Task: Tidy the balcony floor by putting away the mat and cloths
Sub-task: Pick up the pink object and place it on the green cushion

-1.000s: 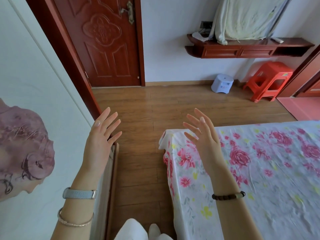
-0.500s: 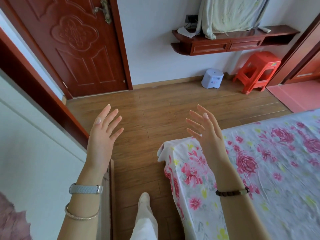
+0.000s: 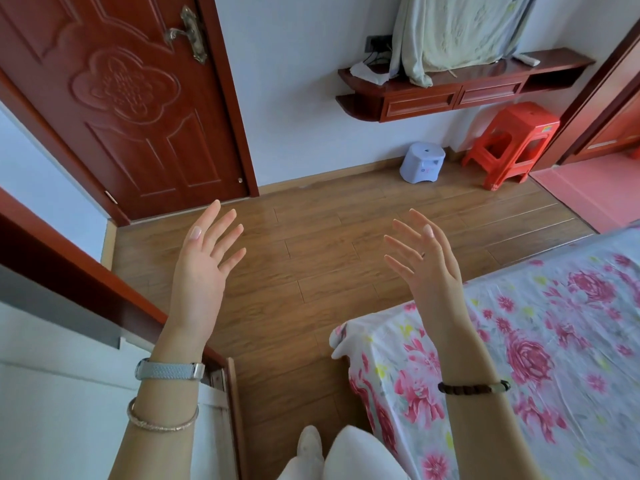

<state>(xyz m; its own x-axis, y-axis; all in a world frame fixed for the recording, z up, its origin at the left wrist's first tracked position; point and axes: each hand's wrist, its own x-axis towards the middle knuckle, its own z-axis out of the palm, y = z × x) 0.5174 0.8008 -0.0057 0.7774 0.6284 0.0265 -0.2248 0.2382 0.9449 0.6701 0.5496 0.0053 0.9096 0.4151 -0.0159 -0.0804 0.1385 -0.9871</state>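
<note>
My left hand is raised in front of me with its fingers spread and straight, holding nothing. My right hand is raised the same way to the right, palm turned inward, fingers spread, also holding nothing. Both hover above a wooden floor. No balcony, mat or floor cloths appear in this view. A pale green cloth hangs over something on a wall shelf at the far right.
A bed with a pink floral sheet fills the right. A dark red door stands shut ahead left. A red door frame and white wall lie at my left. A small white stool and red plastic stools sit by the far wall.
The view has moved forward past the wall on the left and turned slightly; the picture on that wall has dropped out of sight. Both hands stay raised and spread.
</note>
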